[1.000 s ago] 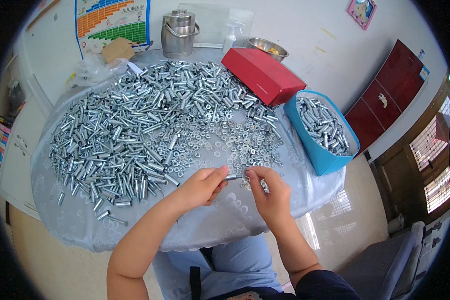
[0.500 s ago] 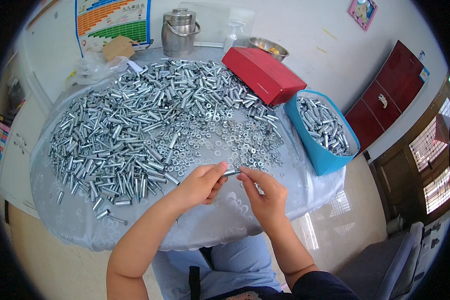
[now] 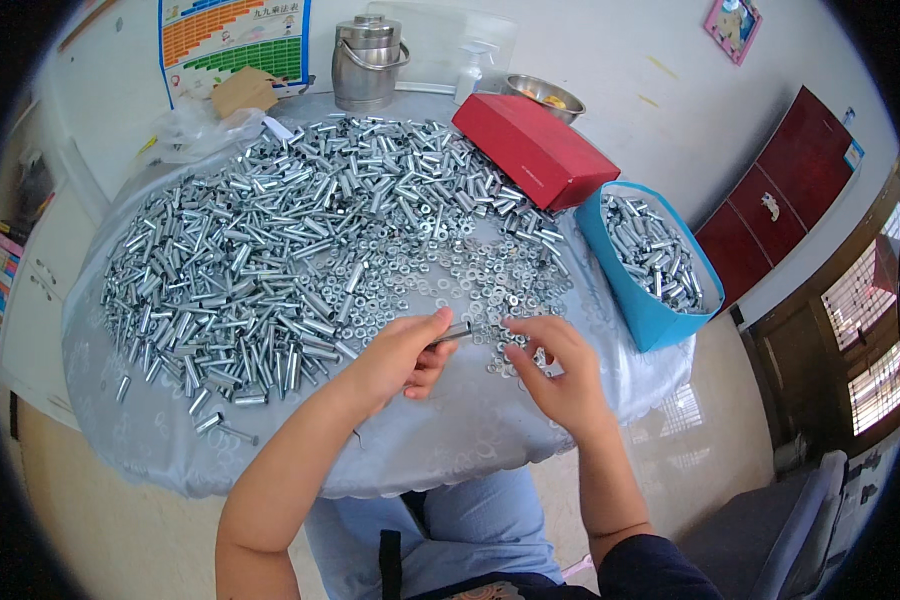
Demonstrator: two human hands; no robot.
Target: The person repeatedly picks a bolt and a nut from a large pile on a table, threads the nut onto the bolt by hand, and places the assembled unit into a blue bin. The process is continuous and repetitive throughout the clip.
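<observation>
Right hand (image 3: 560, 375) dropped onto washers (image 3: 470, 285), fingers spread; left hand (image 3: 400, 355) pinches bolt (image 3: 453, 333); sleeves pile (image 3: 260, 260) alongside.

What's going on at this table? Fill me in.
A person sits at a round table covered with metal sleeves and washers. The left hand holds one small metal sleeve in its fingers. The right hand reaches into the washers. A blue bin at the right holds more metal pieces.

Head-worn fisheye, downward over table (image 3: 450, 455)
</observation>
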